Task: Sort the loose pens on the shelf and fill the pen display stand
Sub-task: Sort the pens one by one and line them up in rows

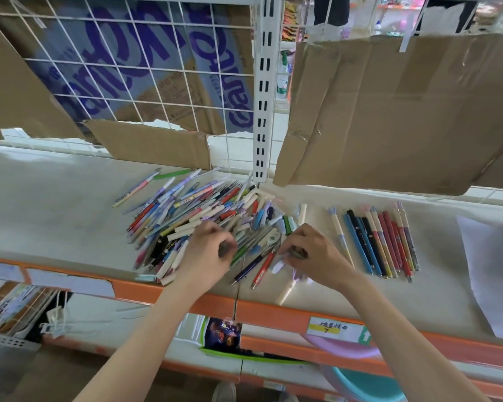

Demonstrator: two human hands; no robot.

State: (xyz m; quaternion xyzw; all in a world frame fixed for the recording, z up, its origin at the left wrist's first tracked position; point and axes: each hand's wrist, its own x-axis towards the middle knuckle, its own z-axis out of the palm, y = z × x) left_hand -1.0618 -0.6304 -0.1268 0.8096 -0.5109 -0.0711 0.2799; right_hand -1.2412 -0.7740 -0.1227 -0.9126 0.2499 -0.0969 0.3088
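here left hand (208,248) curled, pinching dark pen from pen pile (192,216); right hand (311,253) curled, gripping dark pen.

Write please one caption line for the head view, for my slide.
Both hands, left hand and right hand, pick through the pen pile; sorted pens lie beside it.

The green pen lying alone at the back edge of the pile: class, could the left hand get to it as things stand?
Probably yes: the green pen lies uncovered, and the left hand could pass above the pile.
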